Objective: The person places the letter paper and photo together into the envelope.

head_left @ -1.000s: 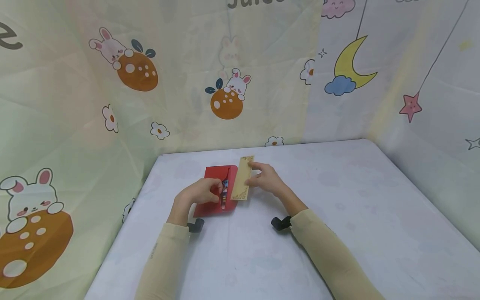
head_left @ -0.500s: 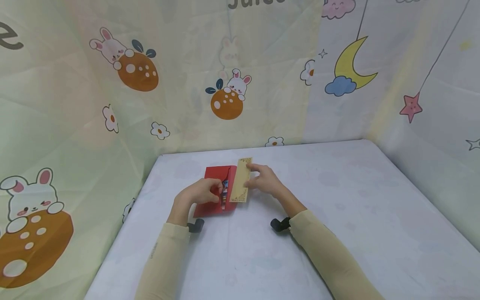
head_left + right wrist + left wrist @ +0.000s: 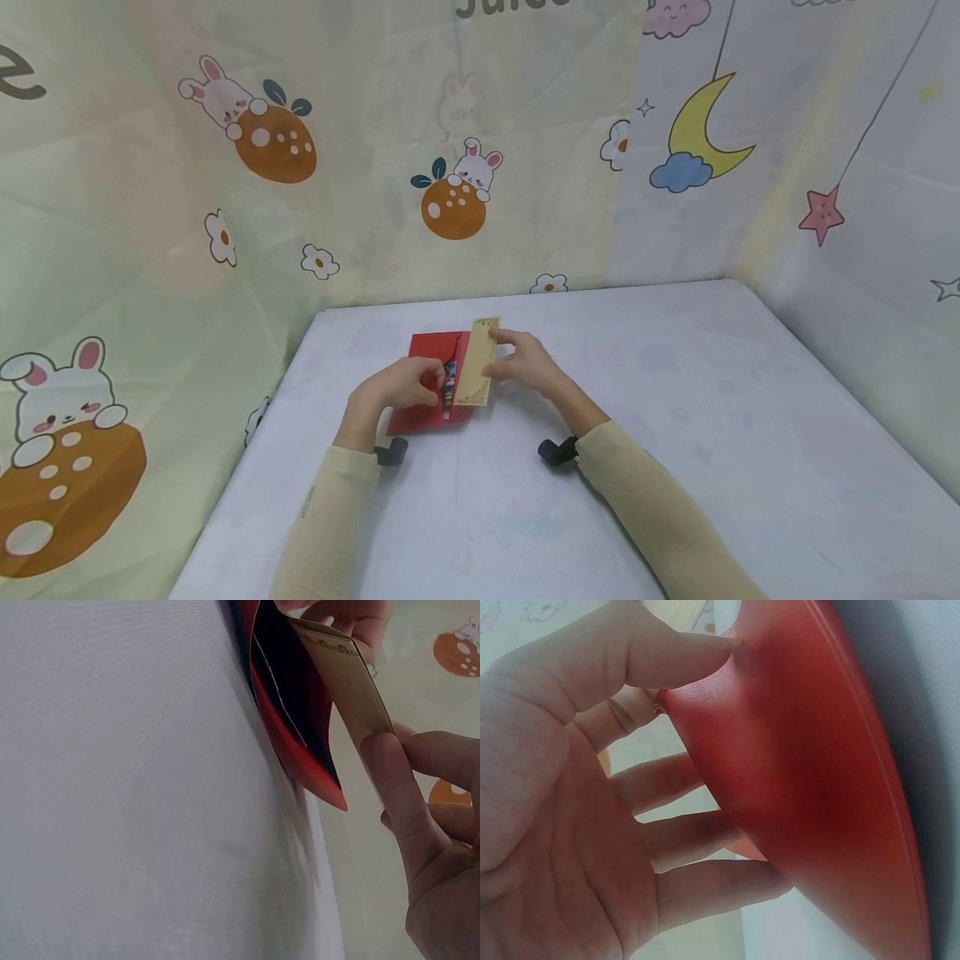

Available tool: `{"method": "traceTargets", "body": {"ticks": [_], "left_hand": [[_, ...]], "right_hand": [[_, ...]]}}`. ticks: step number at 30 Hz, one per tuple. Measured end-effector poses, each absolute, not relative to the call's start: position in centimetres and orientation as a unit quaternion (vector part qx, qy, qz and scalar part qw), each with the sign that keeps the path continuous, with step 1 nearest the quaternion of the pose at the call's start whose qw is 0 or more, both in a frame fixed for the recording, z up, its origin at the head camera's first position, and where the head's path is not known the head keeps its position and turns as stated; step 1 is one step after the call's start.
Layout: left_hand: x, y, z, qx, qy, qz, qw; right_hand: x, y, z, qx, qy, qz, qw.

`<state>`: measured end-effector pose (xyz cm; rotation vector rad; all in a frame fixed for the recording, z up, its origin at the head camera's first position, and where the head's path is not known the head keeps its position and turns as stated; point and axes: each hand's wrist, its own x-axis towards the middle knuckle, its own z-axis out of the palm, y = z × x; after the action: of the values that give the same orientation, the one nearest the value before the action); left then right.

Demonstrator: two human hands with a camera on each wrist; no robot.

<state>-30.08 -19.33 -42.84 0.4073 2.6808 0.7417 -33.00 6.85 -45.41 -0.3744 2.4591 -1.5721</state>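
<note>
A red envelope (image 3: 426, 417) lies on the table with its mouth spread open. My left hand (image 3: 401, 382) pinches the edge of the mouth; in the left wrist view the thumb presses on the red front (image 3: 780, 750) while the fingers are behind the edge. A colourful printed strip (image 3: 449, 379) shows inside the mouth. My right hand (image 3: 525, 364) holds a long cream card (image 3: 476, 362) with ornate brown corners by its right edge, between thumb and fingers. The card is over the envelope's right side. In the right wrist view the card's end (image 3: 326, 641) is close to the gaping mouth.
A white cloth covers the table (image 3: 637, 500). Printed curtains (image 3: 375, 150) hang behind it and at both sides. Black wrist mounts (image 3: 558, 452) sit below both hands.
My right hand has shifted slightly left and down with the cream card, which now covers more of the envelope's right side. The left hand and the envelope stay where they were.
</note>
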Motion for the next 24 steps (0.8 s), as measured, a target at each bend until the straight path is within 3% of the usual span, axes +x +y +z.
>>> {"method": "traceTargets", "body": {"ticks": [24], "left_hand": [[-30.2,-19.4,-42.8,0.148,0.939,0.258,0.174]], "right_hand": [[-32.6,5.1,-45.8,-0.171,0.829,-0.525,0.094]]}}
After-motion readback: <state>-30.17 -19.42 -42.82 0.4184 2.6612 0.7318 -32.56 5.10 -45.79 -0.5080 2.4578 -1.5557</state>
